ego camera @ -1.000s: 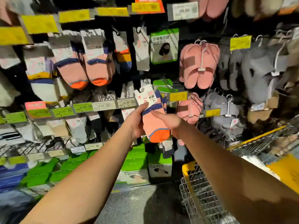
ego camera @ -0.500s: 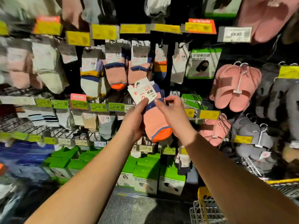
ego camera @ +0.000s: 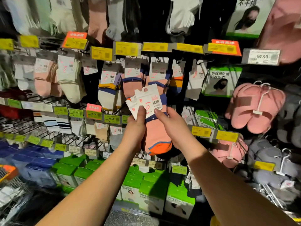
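In the head view, the sock pack (ego camera: pixel 157 136) sits a little higher against the rack than half a second ago. Your left thumb has slid up from the blue cuff onto the white card (ego camera: pixel 147 101). The shelving has dropped in the picture, so the wire cart at the lower right edge is out of view.

Your left hand (ego camera: pixel 136 128) grips the pack from its left side, thumb pressed flat on the face of the card and the other fingers wrapped behind, out of sight. Your right hand (ego camera: pixel 172 128) holds the opposite side. One digit lies on the card's lower right corner by the blue cuff, and the rest seem to curl round the back of the sock, though the pack hides them. The two hands are close together with only the pack between them.

You hold the pack in the air in front of the hanging socks (ego camera: pixel 132 84) of the same pink and blue kind, above the green boxes (ego camera: pixel 151 193) and left of the pink slippers (ego camera: pixel 254 106). Its long axis runs nearly upright, leaning a little so that the top tips left. The card end with its hook slot points up and the orange toe points down
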Demonstrator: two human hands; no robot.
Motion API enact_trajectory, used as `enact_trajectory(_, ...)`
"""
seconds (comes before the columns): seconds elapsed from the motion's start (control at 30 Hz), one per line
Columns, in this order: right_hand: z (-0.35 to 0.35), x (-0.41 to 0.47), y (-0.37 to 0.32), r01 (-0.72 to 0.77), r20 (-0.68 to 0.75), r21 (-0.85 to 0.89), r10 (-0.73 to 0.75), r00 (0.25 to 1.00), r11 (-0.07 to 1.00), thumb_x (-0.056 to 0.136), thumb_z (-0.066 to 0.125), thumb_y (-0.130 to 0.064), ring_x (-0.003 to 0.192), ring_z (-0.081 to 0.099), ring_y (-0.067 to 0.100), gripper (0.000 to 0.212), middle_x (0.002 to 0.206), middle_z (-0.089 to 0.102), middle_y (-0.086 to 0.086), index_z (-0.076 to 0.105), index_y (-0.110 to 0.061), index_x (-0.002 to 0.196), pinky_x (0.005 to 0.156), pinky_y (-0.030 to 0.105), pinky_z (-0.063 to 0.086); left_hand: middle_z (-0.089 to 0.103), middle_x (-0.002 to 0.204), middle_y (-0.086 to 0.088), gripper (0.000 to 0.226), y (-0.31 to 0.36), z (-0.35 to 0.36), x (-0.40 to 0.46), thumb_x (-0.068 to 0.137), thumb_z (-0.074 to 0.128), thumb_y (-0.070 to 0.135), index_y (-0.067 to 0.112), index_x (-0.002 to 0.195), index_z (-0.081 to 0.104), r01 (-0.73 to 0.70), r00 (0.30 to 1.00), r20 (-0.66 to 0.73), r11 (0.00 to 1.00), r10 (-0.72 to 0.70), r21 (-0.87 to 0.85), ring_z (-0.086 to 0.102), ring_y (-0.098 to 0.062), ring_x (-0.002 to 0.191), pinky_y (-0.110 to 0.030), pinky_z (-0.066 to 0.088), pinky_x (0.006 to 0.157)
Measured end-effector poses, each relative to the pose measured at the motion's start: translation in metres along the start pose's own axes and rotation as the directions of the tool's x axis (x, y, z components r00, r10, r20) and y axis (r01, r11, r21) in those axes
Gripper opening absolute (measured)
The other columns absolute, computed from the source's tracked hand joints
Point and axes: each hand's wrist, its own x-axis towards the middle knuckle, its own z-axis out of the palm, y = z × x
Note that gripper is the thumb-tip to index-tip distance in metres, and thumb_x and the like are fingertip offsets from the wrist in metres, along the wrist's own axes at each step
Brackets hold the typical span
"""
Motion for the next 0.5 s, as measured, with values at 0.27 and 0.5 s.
enact_trajectory(0.27, 0.007, 0.024, -0.002, -0.086, 0.001, 0.314, 0.090, 0.996, 0.945, 0.100, 0.057, -0.019, 0.094, 0.073, 0.020, 0.015, 0.104, 0.077, 0.001, 0.066, -0.024, 0.111, 0.080, 0.035, 0.057, 0.073, 0.113, -0.005, 0.043, 0.002, -0.020, 0.021, 0.086, 0.066, 0.057, 0.024, 0.112, 0.057, 0.048, 0.999, 0.022, 0.974, -0.044, -0.220, 0.073, -0.025, 0.095, -0.048, 0.059, 0.085)
enact_trajectory(0.5, -0.001, 0.070, -0.025, -0.006, -0.124, 0.260, 0.039, 0.992, 0.966, 0.102, 0.056, -0.021, 0.089, 0.072, 0.022, 0.011, 0.103, 0.075, 0.001, 0.064, -0.027, 0.107, 0.078, 0.040, 0.057, 0.069, 0.107, 0.005, 0.030, 0.014, -0.051, 0.035, 0.097, 0.061, 0.042, 0.020, 0.118, 0.058, -0.114, 0.983, -0.159, 0.982, 0.090, -0.148, 0.067, -0.019, 0.102, -0.045, 0.054, 0.095)
